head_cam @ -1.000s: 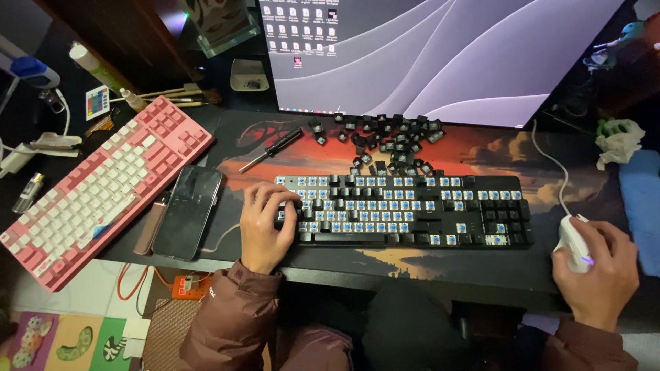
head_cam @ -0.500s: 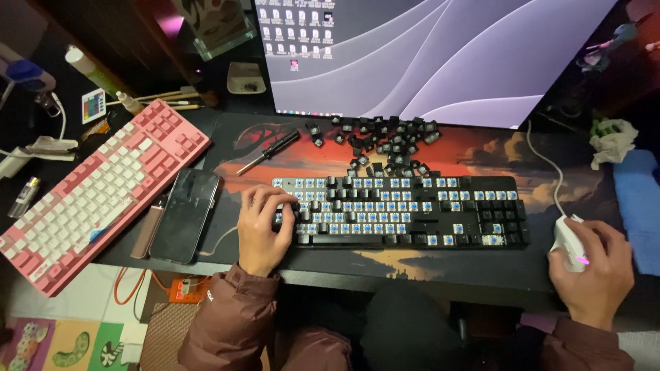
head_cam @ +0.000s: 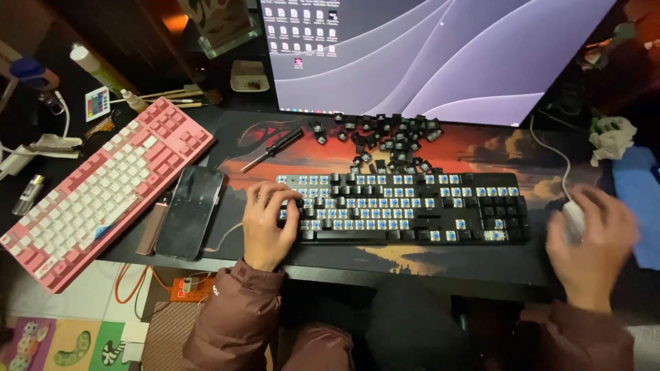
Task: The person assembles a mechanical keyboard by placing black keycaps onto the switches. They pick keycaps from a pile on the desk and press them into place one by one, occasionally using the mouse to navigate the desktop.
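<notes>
While my left hand (head_cam: 267, 223) lies loosely curled on the left end of the stripped black keyboard (head_cam: 405, 207) mid-table to pin it, my right hand (head_cam: 592, 242) cups the white mouse (head_cam: 572, 221), pulled keycaps (head_cam: 385, 137) piled behind so they're out of the way.

We wear a puffy, quilted jacket in dark maroon, its sleeves ending in snug gathered cuffs at both wrists. A small pale mark sits on the left sleeve near the cuff. Our left hand (head_cam: 265, 223) and right hand (head_cam: 595, 244) are bare, without gloves.
</notes>
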